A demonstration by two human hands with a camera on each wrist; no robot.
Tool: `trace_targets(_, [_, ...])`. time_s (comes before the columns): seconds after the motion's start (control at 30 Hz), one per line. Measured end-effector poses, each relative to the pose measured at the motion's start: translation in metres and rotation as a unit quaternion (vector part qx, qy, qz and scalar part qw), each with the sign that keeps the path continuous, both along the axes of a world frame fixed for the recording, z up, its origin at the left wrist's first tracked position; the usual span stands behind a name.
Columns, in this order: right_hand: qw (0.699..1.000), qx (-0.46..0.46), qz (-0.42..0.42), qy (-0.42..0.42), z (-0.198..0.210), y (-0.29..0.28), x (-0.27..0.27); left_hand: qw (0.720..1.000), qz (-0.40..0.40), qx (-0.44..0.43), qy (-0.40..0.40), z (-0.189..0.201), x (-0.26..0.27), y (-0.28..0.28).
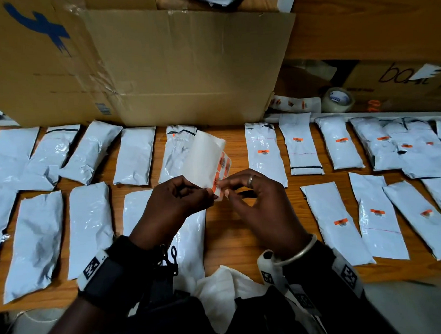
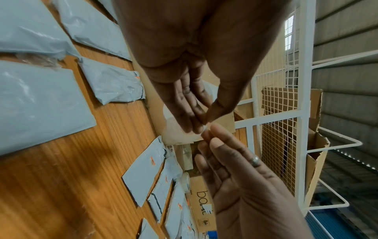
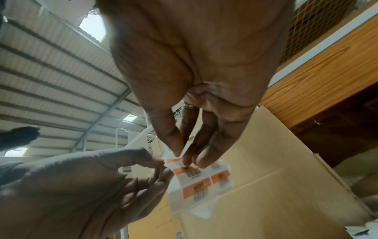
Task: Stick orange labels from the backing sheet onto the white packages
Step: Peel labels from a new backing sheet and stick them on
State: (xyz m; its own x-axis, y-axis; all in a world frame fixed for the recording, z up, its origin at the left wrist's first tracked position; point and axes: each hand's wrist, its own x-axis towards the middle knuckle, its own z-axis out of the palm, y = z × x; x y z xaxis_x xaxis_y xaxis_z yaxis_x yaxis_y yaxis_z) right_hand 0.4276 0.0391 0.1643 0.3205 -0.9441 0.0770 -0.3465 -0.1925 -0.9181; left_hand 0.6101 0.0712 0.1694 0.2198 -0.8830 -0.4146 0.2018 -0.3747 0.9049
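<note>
- The backing sheet [image 1: 206, 159] was held above the middle of the wooden table [image 1: 238, 226], curled, its few remaining orange labels [image 3: 196, 188] clustered at its near edge.
- The left hand [image 1: 177, 204] pinched the sheet's near corner between thumb and fingertips; the remaining fingers were curled.
- The right hand [image 1: 256, 203] pinched the edge of one label at that corner, thumb against forefinger, the other fingers loosely spread; whether the label had yet lifted from the sheet cannot be told.
- Labelled white packages [image 1: 337, 142] lay to the right, in both the far and near rows, each bearing an orange label [image 1: 341, 222] on its face.
- Unlabelled white packages [image 1: 135, 155] lay to the left in both rows; the package behind the sheet [image 1: 180, 140] showed only a small orange mark near its far end.
- Judged from this layout, roughly half the packages were done, with the left half and the centre remaining, and work appeared to proceed from right to left.
- A large opened cardboard box [image 1: 159, 61] stood against the far edge, and a roll of clear tape [image 1: 337, 100] lay far right beside a second carton [image 1: 400, 83].
</note>
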Motion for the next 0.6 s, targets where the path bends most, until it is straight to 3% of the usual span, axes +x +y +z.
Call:
trace_targets(0.2, [0.998, -0.053, 0.026, 0.013, -0.004, 0.0, 0.0, 0.999, 0.001, -0.012, 0.031, 0.004, -0.001, 0.004])
trace_targets(0.33, [0.997, -0.063, 0.042, 0.025, -0.007, -0.001, -0.003, 0.995, 0.013, -0.002, 0.096, 0.006, -0.001, 0.005])
trace_targets(0.6, [0.995, -0.091, 0.022, 0.033, -0.014, -0.001, -0.003, 0.996, 0.008, -0.006, 0.088, 0.004, -0.002, 0.008])
